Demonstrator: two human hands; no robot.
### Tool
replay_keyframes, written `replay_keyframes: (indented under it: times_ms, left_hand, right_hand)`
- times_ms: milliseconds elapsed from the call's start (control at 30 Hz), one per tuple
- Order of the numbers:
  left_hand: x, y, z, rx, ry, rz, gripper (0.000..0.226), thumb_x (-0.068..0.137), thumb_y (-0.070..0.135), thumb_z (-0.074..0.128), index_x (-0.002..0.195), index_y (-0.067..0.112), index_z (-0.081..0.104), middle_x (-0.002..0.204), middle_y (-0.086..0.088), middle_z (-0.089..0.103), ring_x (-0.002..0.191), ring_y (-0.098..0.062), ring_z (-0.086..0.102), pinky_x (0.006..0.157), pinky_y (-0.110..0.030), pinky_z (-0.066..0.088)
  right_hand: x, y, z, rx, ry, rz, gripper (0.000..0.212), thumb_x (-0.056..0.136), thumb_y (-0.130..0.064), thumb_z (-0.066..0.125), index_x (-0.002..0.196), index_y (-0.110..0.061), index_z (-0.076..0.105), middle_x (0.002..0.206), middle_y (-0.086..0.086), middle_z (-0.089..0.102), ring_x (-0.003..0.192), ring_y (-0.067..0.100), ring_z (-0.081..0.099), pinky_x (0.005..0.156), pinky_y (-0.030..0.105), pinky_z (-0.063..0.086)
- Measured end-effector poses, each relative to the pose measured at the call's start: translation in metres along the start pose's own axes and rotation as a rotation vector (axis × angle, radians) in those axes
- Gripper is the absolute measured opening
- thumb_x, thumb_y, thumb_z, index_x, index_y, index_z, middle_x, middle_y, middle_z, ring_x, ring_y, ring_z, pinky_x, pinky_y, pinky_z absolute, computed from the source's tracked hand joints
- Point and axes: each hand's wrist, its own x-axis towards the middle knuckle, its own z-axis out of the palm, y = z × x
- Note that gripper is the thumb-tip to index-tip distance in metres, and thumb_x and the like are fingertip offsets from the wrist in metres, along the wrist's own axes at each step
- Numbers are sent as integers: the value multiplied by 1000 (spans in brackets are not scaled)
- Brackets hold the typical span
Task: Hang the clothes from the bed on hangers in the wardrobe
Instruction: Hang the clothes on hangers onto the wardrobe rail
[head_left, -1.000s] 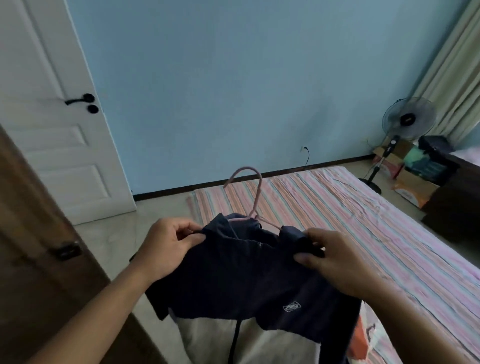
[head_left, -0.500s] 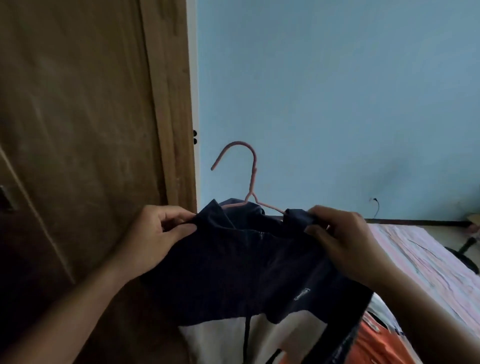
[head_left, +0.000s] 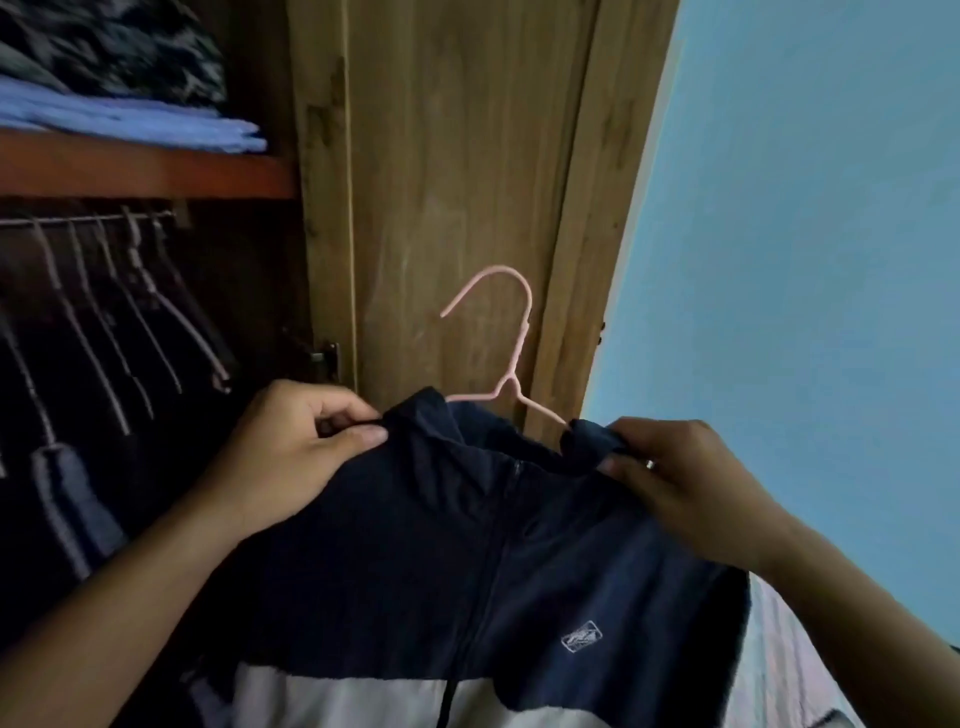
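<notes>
A navy jacket (head_left: 467, 561) with a white lower band and a small chest logo hangs on a pink hanger (head_left: 511, 338), whose hook rises above the collar. My left hand (head_left: 291, 462) pinches the jacket's left shoulder. My right hand (head_left: 685, 483) grips the right shoulder over the hanger's arm. The open wardrobe (head_left: 447, 171) is straight ahead and to the left. Its rail (head_left: 78, 221) carries several hangers with dark clothes below.
A shelf (head_left: 140, 174) above the rail holds folded blue and dark clothes. A wooden wardrobe panel stands behind the hanger's hook. The blue wall (head_left: 805, 260) fills the right. A strip of the striped bed sheet (head_left: 779, 665) shows at the lower right.
The view has swung left from the bed and door to the open wardrobe. Both hands kept their hold on the jacket's shoulders and carried it on the hanger toward the wardrobe.
</notes>
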Motion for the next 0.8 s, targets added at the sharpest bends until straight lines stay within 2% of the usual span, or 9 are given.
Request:
replay_keyframes:
  times_ms: [100, 167, 233, 333, 433, 567, 667, 733, 800]
  left_hand:
    - [-18, 0, -20, 95, 93, -53, 16, 84, 14, 74, 80, 30, 75, 75, 19, 71, 73, 0, 65, 68, -22, 47]
    - [-30, -1, -33, 138, 153, -92, 16, 84, 14, 74, 80, 30, 75, 76, 19, 71, 74, 1, 65, 70, -24, 48]
    - [-42, -1, -46, 177, 211, -134, 16, 84, 13, 74, 81, 29, 74, 76, 19, 71, 74, 0, 65, 71, -25, 49]
    - [-61, -5, -67, 216, 296, -191, 19, 83, 13, 75, 79, 31, 72, 78, 18, 70, 75, 0, 65, 71, -23, 48]
    - [-80, -10, -89, 227, 354, -253, 17, 82, 13, 76, 78, 29, 74, 75, 12, 72, 72, -4, 66, 71, -27, 51]
    - [-103, -12, -115, 216, 420, -314, 19, 81, 8, 76, 74, 25, 74, 70, 8, 71, 69, -10, 65, 64, -19, 50]
    - [-117, -11, -137, 216, 418, -364, 20, 81, 8, 76, 68, 24, 74, 68, 6, 71, 68, -13, 65, 65, -26, 48]
    - [-127, -9, -152, 246, 402, -383, 18, 80, 12, 77, 73, 28, 74, 67, 5, 70, 66, -14, 65, 66, -29, 49]
    - [-138, -8, -165, 288, 412, -393, 16, 80, 15, 77, 71, 27, 74, 65, 5, 70, 63, -12, 65, 65, -29, 50]
  right_hand:
    - [23, -4, 16, 45, -40, -114, 13, 90, -28, 54, 78, -34, 55, 68, -20, 57, 63, -2, 50, 62, 19, 41]
    - [39, -10, 27, 77, -63, -180, 10, 90, -27, 54, 89, -27, 64, 75, -16, 63, 68, 4, 56, 65, 30, 46]
    - [53, -19, 36, 107, -96, -246, 15, 90, -27, 53, 96, -24, 66, 82, -10, 68, 76, 14, 63, 68, 35, 49]
    - [73, -39, 50, 145, -144, -346, 18, 90, -26, 52, 99, -22, 66, 86, -10, 69, 80, 7, 64, 72, 32, 48]
    - [92, -60, 65, 226, -205, -390, 11, 94, -21, 55, 95, -29, 63, 84, -16, 66, 82, 2, 63, 72, 27, 47]
    - [113, -85, 86, 314, -308, -425, 12, 98, -13, 59, 101, -23, 67, 93, -9, 70, 91, 8, 66, 81, 38, 53]
    - [128, -105, 103, 336, -341, -444, 11, 97, -19, 57, 102, -17, 66, 94, -2, 70, 91, 12, 66, 82, 46, 52]
    - [136, -120, 113, 351, -351, -470, 10, 95, -21, 56, 99, -18, 65, 91, -1, 69, 89, 13, 66, 79, 45, 52]
    - [144, -135, 123, 377, -359, -488, 11, 96, -13, 59, 92, -21, 64, 85, -3, 68, 84, 10, 65, 74, 40, 52]
